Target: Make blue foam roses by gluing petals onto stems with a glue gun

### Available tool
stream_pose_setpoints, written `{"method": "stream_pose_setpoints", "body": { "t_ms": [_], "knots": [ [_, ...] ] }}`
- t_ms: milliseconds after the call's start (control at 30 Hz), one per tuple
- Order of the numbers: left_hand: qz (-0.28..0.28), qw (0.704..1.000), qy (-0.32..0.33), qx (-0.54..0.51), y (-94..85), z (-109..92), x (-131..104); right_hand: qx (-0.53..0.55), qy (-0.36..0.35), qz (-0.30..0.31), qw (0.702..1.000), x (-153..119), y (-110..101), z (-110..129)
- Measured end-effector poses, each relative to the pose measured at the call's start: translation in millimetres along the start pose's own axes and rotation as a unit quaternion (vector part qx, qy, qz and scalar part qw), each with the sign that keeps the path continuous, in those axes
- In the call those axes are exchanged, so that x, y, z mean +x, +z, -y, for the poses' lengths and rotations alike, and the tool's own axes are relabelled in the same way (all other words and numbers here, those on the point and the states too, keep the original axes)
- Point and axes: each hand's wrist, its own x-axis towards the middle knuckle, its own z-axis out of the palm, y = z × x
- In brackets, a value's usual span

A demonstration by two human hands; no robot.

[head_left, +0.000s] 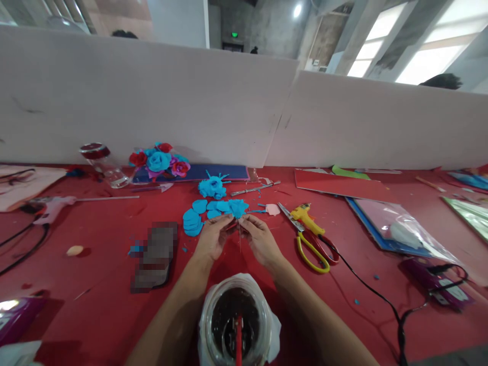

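Observation:
Between my fingertips is a small blue paper flower (238, 207) on a thin wire stem (240, 240) that points down toward me. My left hand (214, 236) is closed in a pinch at the flower's base, from the left. From the other side, my right hand (261, 236) pinches the same base where the stem begins. Loose blue petals (192, 222) lie in a stack and scattered just left of the flower. Behind them rests a fuller blue flower (212, 187) with narrow strips sticking out. A pink paper scrap (272, 209) lies to the right.
An open jar (206, 325) stands between my forearms. Scissors (313, 253) and a yellow glue gun (308, 218) lie right; a phone (156, 256) and white glue gun (53, 208) left. A bouquet (159, 161) and tilted glass bottle (107, 168) sit by the white partition (152, 96).

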Motion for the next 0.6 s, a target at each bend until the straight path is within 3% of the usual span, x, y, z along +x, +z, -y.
{"method": "stream_pose_setpoints", "body": {
  "t_ms": [600],
  "knots": [
    [0.016,0.999,0.013,0.035,-0.3,0.9,-0.7,-0.079,-0.018,-0.012,0.997,-0.6,0.5,1.5]
  ]
}}
